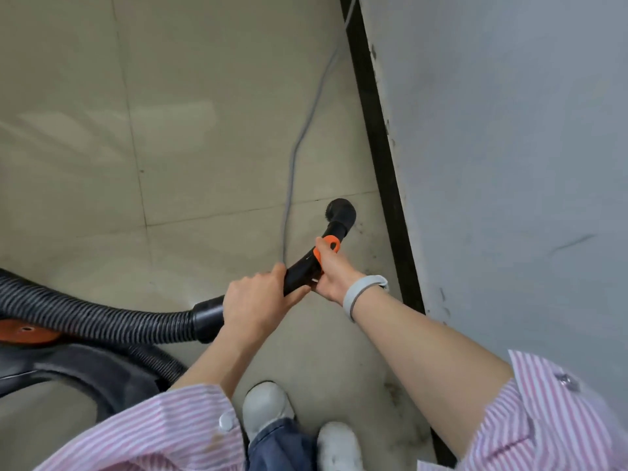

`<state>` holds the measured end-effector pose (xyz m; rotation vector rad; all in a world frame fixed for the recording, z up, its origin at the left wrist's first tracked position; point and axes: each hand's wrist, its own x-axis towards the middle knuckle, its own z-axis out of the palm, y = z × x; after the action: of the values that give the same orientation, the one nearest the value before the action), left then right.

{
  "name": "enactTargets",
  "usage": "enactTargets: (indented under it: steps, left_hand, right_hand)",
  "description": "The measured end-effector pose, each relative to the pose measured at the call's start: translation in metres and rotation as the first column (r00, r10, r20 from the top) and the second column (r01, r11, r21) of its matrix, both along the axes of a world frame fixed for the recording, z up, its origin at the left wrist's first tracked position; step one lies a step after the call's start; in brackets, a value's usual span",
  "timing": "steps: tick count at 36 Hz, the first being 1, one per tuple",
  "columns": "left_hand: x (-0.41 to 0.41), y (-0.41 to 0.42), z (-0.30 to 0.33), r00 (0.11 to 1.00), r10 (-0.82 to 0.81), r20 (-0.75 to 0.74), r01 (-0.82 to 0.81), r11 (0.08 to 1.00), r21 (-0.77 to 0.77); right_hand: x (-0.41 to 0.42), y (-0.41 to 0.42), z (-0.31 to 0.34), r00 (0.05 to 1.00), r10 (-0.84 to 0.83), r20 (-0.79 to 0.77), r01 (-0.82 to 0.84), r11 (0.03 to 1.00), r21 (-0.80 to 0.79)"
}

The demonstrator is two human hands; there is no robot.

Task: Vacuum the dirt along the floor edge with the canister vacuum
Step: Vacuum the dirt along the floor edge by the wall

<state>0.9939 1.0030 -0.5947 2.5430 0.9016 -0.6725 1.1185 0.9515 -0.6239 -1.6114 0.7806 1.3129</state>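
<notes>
At near left sits the vacuum (68,372), its ribbed hose (102,317) running right. The left hand (256,300) wraps the black wand (302,271); the right hand (331,270) grips it (orange collar (326,248) there). The nozzle (341,212) seems to touch the floor (204,130), near the baseboard (380,147), with dirt (394,389) alongside.

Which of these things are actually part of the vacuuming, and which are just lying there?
Part of the job:
- black ribbed vacuum hose
- round black brush nozzle
- left hand and right hand, both gripping the black wand
- dirt specks by the black skirting

Just there:
- thin grey cable
</notes>
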Motion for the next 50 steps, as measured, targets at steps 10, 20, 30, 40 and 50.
enactTargets:
  steps: [10, 20, 30, 40, 50]
  left_hand:
    - [0.018, -0.008, -0.099, 0.998, 0.053, 0.034, -0.055, 0.998, 0.041]
    - [0.02, -0.033, -0.132, 0.99, 0.115, 0.088, -0.121, 0.99, 0.068]
    - [0.055, -0.038, -0.152, 0.985, 0.047, 0.166, -0.078, 0.979, 0.188]
    - [0.021, -0.063, -0.167, 0.978, 0.036, 0.204, -0.064, 0.989, 0.134]
    - [-0.017, -0.031, -0.138, 0.988, -0.036, 0.149, 0.012, 0.987, 0.157]
  right_hand:
    - [0.013, -0.008, -0.099, 0.994, 0.012, 0.107, -0.018, 0.998, 0.061]
    - [0.02, -0.022, -0.142, 0.99, 0.027, 0.14, -0.049, 0.987, 0.154]
    - [0.056, -0.028, -0.155, 0.979, -0.045, 0.2, -0.005, 0.969, 0.246]
    - [0.025, -0.052, -0.16, 0.981, -0.012, 0.194, -0.022, 0.985, 0.172]
    - [-0.024, -0.027, -0.149, 0.974, -0.036, 0.225, -0.001, 0.987, 0.16]
